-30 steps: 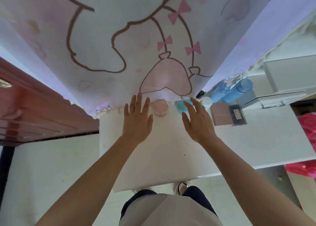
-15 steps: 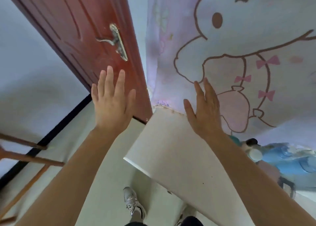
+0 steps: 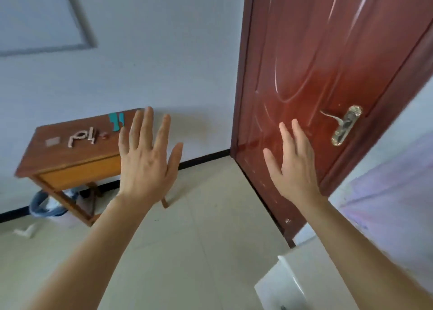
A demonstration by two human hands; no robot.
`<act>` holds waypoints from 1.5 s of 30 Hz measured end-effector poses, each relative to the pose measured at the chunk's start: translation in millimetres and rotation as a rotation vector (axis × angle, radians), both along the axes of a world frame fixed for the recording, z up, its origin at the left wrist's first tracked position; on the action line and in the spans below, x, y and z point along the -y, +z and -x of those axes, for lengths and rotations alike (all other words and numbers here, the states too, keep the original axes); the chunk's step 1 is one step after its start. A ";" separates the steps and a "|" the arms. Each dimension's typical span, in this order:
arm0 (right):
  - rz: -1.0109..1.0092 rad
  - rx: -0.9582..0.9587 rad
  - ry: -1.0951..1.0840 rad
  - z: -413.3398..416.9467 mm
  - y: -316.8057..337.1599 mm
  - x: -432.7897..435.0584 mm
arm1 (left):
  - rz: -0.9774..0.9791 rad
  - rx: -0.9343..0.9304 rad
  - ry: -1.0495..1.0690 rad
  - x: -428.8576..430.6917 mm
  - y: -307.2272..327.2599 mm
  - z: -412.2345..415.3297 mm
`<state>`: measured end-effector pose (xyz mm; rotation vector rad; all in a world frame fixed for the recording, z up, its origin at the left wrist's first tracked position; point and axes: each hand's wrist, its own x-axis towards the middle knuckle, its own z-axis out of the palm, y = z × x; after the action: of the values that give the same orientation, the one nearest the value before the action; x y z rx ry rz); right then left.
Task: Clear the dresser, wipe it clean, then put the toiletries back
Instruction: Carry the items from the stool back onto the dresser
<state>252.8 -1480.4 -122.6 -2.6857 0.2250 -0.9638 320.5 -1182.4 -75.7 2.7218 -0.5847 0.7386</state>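
Note:
My left hand (image 3: 146,155) is raised in front of me with its fingers spread and holds nothing. My right hand (image 3: 294,164) is also up, fingers straight and empty, in front of the red door. Only a corner of the white dresser (image 3: 283,284) shows at the bottom right, partly under my right forearm. None of the toiletries are in sight. A small wooden table (image 3: 70,155) stands against the wall to the left, behind my left hand, with a few small items and a teal object (image 3: 116,121) on its top.
A red-brown door (image 3: 316,87) with a metal handle (image 3: 344,124) stands at the right. A bin with a blue bag (image 3: 48,204) sits under the wooden table. A pale printed cloth (image 3: 393,192) hangs at the far right. Light floor tiles lie between table and dresser.
The view has swung left from the dresser top and its toiletries to the door and the wooden table. Both hands stayed raised, open and empty throughout.

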 end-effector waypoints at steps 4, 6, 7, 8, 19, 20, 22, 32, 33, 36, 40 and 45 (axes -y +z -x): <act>0.025 0.023 0.131 -86.4 18.6 -109.5 | -0.018 -0.015 0.157 -117.4 3.7 -32.3; 0.047 0.024 0.203 -120.2 23.9 -160.7 | -0.066 -0.021 0.212 -165.3 3.4 -47.0; 0.063 0.019 0.243 -134.8 25.1 -183.5 | -0.089 -0.028 0.239 -185.8 1.8 -53.7; 0.077 0.014 0.282 -151.5 25.5 -207.2 | -0.101 -0.038 0.264 -207.5 -0.2 -61.9; 0.093 -0.060 0.436 -316.0 -13.3 -352.7 | -0.147 -0.120 0.360 -334.3 -51.9 -184.2; 0.091 -0.075 0.444 -337.6 -19.9 -364.7 | -0.157 -0.147 0.365 -344.7 -59.2 -207.7; 0.092 -0.101 0.454 -383.1 -34.7 -384.9 | -0.193 -0.190 0.374 -362.8 -73.2 -255.7; 0.124 -0.315 0.456 -583.1 -44.1 -466.1 | -0.310 -0.270 0.319 -442.2 -61.8 -461.3; 0.141 -0.328 0.472 -597.5 -42.7 -474.9 | -0.298 -0.269 0.310 -449.8 -59.5 -474.8; 0.172 -0.353 0.504 -636.7 -43.4 -498.7 | -0.264 -0.296 0.295 -472.8 -66.8 -514.5; 0.192 -0.409 0.468 -686.4 -63.3 -526.8 | -0.309 -0.378 0.228 -500.4 -104.3 -575.0; 0.154 -0.565 0.369 -729.6 -109.5 -559.5 | -0.350 -0.541 0.127 -530.2 -158.6 -648.8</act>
<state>982.4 -920.9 -232.1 -2.9303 -0.2411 -0.1091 969.3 -652.2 -234.3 3.1084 -0.4430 -0.1082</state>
